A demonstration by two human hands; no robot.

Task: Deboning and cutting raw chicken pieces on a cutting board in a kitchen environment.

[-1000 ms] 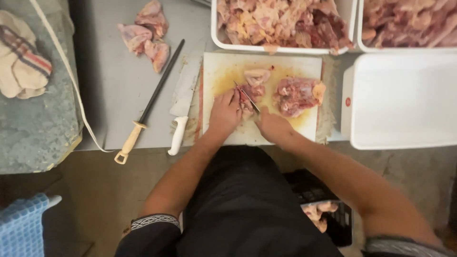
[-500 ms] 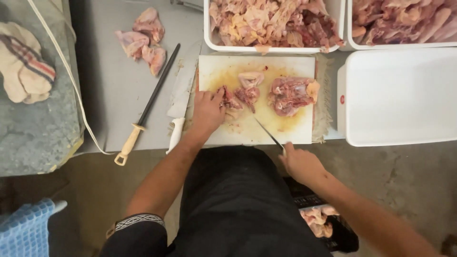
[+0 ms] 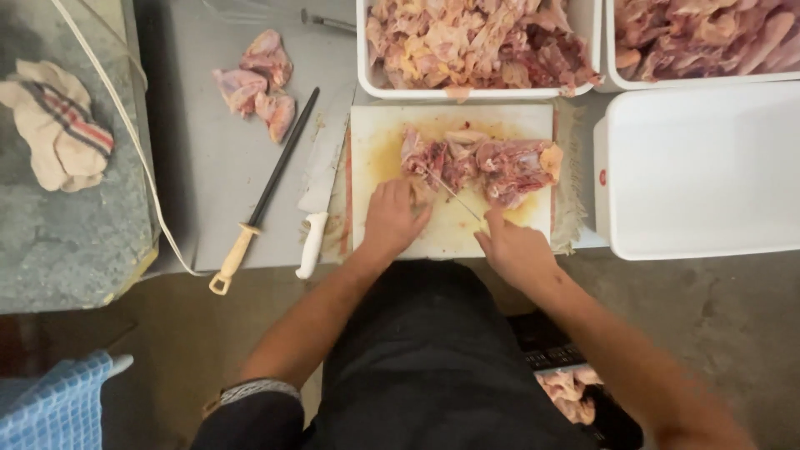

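- Chicken pieces (image 3: 487, 162) are lying on the white cutting board (image 3: 371, 142), which is sitting on the grey tabletop (image 3: 208, 183) just below a white tub (image 3: 360, 50) of cut meat.
- Left hand (image 3: 392, 218) is pressing down flat on the near end of the meat, fingers spread narrowly, holding nothing else.
- Right hand (image 3: 517, 250) is gripping a thin knife (image 3: 450, 193), its blade angling up-left into the meat.
- Judging from this, fingertips of the pinning hand should be staying curled back from the blade's path.
- Cutting in short, controlled strokes along the board seems wise, since the surface is looking wet and slippery.
- Sharpening steel (image 3: 267, 192) and a second knife (image 3: 317, 208) are lying left of the board, apart from both hands.
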